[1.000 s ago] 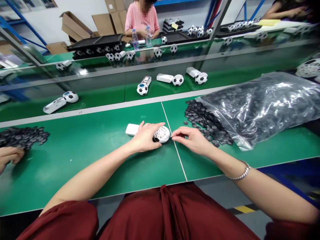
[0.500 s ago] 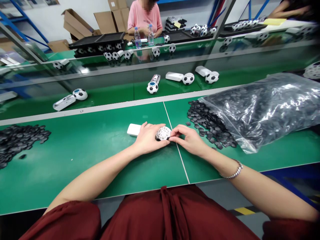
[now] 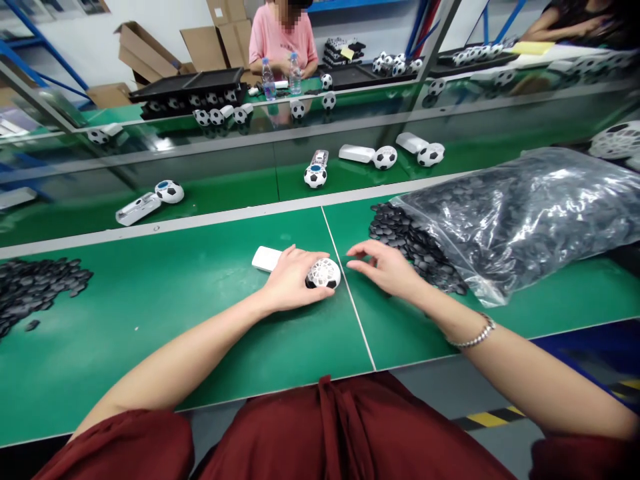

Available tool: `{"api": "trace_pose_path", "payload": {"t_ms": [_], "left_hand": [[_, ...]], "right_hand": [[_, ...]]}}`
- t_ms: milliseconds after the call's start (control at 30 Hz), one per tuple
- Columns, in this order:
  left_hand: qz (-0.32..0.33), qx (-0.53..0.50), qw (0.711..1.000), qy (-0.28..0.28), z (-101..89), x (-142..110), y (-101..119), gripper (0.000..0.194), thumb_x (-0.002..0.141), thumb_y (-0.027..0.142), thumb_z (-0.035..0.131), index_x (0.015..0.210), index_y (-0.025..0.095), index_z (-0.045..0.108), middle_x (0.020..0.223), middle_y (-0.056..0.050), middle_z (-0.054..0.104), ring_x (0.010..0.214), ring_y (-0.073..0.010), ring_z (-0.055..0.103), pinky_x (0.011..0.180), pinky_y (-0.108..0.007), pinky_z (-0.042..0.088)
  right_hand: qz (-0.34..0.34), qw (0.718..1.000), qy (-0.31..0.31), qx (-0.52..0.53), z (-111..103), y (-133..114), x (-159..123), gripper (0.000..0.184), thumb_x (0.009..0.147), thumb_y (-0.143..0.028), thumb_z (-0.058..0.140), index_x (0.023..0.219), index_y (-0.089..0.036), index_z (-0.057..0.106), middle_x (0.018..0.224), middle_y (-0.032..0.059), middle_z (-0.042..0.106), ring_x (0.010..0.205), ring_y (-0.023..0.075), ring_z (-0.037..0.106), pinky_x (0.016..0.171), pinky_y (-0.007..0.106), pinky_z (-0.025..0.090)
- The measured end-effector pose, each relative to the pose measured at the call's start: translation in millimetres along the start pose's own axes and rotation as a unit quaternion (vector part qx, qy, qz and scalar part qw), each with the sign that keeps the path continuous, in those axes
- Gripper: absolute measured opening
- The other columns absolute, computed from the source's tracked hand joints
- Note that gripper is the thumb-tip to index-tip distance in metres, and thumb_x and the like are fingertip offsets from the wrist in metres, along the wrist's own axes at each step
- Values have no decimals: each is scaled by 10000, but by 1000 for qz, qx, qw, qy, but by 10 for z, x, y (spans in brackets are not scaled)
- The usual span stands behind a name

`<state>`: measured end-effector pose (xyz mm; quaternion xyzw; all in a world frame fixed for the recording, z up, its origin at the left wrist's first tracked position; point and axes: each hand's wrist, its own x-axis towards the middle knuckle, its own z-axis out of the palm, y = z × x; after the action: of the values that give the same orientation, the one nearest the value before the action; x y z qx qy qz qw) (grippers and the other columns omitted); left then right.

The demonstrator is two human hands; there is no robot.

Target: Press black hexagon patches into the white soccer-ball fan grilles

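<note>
One toy ball (image 3: 325,272), patterned like a football, sits near the middle of the frame, gripped by the left hand (image 3: 290,279), fingers over its top and thumb along its lower side. One white handle (image 3: 266,259) shows left of that hand. The right hand (image 3: 385,268) is just beside the ball, open, thumb and fingertips parted. Black pieces lie in two heaps, one at the left edge (image 3: 40,287) and one right of centre (image 3: 417,243), with a single loose piece (image 3: 32,325) by the left heap. One clear bag (image 3: 540,207) of them fills the right side.

All this rests on a smooth green table (image 3: 150,287) crossed by one white line (image 3: 350,293). On the green strip (image 3: 225,190) behind lie four more balls with handles (image 3: 170,192). Farther up are two bottles (image 3: 295,75), cardboard boxes (image 3: 150,53) and two people, one upper centre (image 3: 283,43), one upper right (image 3: 590,23).
</note>
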<state>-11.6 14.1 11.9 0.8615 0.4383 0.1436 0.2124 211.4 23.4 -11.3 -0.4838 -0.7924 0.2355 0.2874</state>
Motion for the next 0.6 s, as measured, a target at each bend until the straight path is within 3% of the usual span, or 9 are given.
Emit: {"api": "trace_pose_path", "payload": {"t_ms": [67,167,267,367,500,600], "left_hand": [[5,6,1000,-2,-39,9,-9,692,646,554,647,1205,183,482,1143,-77,592,1097,-273,481,1075,-535,139],[34,8,998,-47,-133,19,-7,635,673,464,659,1221,203,472,1207,-80,560,1187,-297,412,1072,-576,90],[62,4,990,-123,-196,-8,15,646,674,298,663,1271,264,420,1350,-55,441,1314,-330,230,1052,-612,104],[23,-13,994,-104,-146,-70,51,694,660,308,678,1293,258,397,1435,-92,298,1340,-353,145,1038,-593,195],[30,-73,996,-36,-34,-119,56,580,686,249,641,1226,185,438,1335,-115,427,1333,-302,194,1074,-498,237],[69,-116,988,-70,-50,-107,18,550,684,151,598,1209,177,434,1318,-93,447,1339,-244,218,1096,-434,234]], "right_hand": [[-9,987,19,-158,-113,140,24,123,813,-231,581,891,-148,626,927,91,626,890,222,560,800,348,451],[-13,945,-34,-325,-187,249,52,147,849,-185,517,911,-123,636,907,111,624,870,233,547,788,336,433],[-33,902,-92,-421,-162,186,73,198,865,-120,433,928,-106,620,889,124,604,837,236,531,726,315,422],[-32,874,-118,-470,-138,56,78,221,840,-52,403,939,-81,598,909,145,576,843,246,518,685,307,416],[-1,871,-118,-477,-192,37,51,227,826,-34,393,878,-100,604,933,161,551,827,250,529,634,303,424],[12,895,-97,-436,-259,145,30,247,809,-19,389,838,-120,613,868,149,564,780,243,551,657,327,440]]}}
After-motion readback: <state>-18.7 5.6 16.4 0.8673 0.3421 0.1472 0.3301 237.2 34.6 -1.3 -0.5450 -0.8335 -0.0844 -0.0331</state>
